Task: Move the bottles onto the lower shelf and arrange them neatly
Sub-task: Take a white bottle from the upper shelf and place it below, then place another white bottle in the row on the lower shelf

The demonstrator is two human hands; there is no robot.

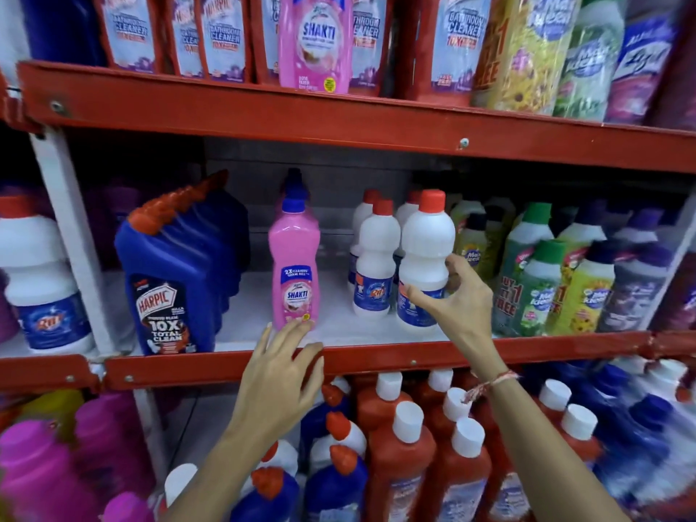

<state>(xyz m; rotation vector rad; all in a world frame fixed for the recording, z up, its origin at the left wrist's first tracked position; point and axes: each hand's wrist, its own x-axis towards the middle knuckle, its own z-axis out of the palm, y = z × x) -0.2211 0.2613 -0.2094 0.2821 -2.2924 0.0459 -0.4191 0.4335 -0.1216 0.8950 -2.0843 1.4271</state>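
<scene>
Right hand takes a bottle from the middle shelf.
The right hand [457, 303] has its grip clamped on a smooth white plastic bottle with a red cap [425, 254]; the left hand [280, 374], fingers spread and holding nothing, nears the glossy pink Shakti bottle [293, 269]. Next, I judge: lift clear of the red metal shelf lip [376, 357], then lower.

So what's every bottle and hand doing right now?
Pink Shakti bottle: upright, capped, left fingertips at its base.
Front white bottle: upright, red cap on, held by right hand.
Blue Harpic bottles: standing in a row.
Left hand: open, reaching.
Right hand: grip closed on white bottle.
</scene>
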